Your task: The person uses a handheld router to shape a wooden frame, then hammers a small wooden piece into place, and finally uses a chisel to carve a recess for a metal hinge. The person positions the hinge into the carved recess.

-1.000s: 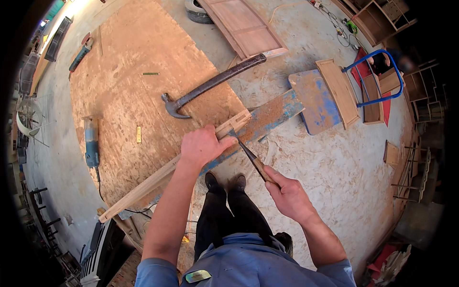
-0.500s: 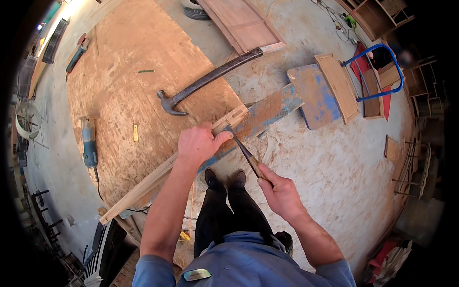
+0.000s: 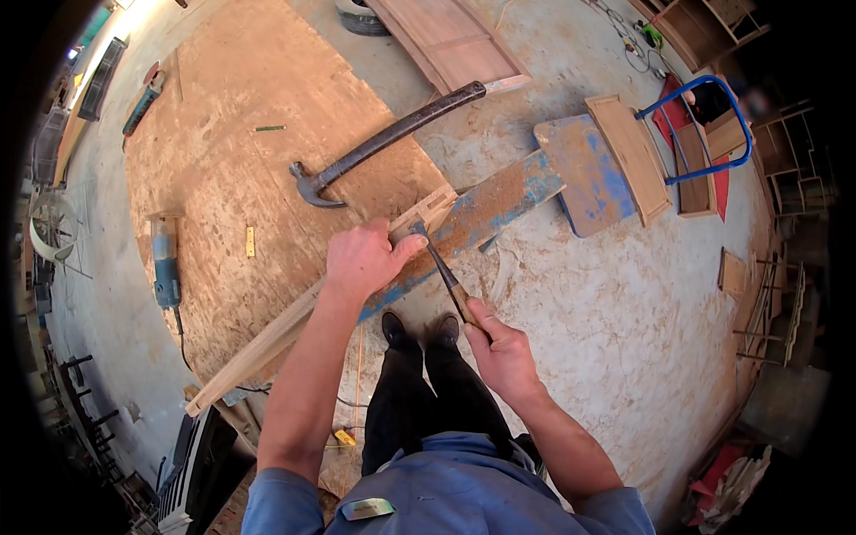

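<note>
A long pale wooden strip point(image 3: 252, 358) with slots cut in its far end lies slantwise along the near edge of the plywood board. My left hand point(image 3: 364, 260) is closed around it, the thumb reaching out beside the chisel's blade. My right hand point(image 3: 505, 355) wraps round the wooden handle of a chisel point(image 3: 442, 269), whose blade end rests on the strip just beyond my left thumb. A claw hammer point(image 3: 392, 141) with a dark handle lies on the board past my left hand, its handle sticking out over the board's edge.
The plywood board point(image 3: 259, 80) carries a blue power tool point(image 3: 166, 267), an angle grinder point(image 3: 143, 102), a pencil stub point(image 3: 270, 128) and a small yellow piece point(image 3: 251, 241). A dusty blue-painted plank point(image 3: 513, 203) runs under the strip. A blue-framed cart point(image 3: 747, 143) holding wooden parts stands at right.
My right hand has shifted left, bringing the chisel with it, and the blade end sits slightly farther left. My left hand has moved slightly left and keeps its grip on the wooden strip.
</note>
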### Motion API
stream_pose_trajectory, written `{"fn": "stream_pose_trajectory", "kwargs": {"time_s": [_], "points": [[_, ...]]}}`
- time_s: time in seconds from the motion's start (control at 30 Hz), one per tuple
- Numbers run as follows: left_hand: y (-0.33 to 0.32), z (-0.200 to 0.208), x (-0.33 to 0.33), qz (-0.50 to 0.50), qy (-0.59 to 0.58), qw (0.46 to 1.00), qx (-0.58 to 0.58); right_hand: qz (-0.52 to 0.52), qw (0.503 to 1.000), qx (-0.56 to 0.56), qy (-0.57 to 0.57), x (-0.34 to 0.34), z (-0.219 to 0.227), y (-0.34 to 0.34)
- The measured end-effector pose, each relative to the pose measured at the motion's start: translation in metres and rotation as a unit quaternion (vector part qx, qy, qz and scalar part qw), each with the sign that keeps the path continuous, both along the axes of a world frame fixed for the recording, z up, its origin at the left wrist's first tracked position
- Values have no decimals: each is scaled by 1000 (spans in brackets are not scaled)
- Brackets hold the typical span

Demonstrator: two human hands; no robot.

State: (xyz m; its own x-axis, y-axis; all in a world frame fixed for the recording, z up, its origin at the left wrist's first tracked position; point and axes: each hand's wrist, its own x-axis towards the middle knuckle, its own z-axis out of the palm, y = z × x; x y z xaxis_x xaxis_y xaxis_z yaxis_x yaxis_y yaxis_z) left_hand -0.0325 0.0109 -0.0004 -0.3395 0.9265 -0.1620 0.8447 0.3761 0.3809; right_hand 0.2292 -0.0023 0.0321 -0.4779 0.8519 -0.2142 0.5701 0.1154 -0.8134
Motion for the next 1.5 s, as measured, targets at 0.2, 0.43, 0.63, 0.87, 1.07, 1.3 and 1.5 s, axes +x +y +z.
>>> {"fn": "stream_pose_trajectory", "kwargs": {"time_s": [0.2,0.43,0.63,0.87,1.07,1.3,1.5], "points": [[-3,2,2,7,5,1000,-5,-31,999,6,28,-9,-19,-18],[-5,2,2,-3,12,1000,-13,-1,1000,25,-2,-9,-7,-11],[3,13,-2,6,5,998,-66,58,994,-46,-84,-2,44,29],[2,9,-1,7,2,999,-34,65,992,-71,-81,-2,50,42],[2,7,-2,-2,-1,1000,-19,34,999,-36,-19,-1,6,23],[-3,5,-3,9,13,1000,-26,64,995,-54,-62,1,23,44],[-4,12,4,54,41,994,-80,86,989,-81,-85,7,45,54]]}}
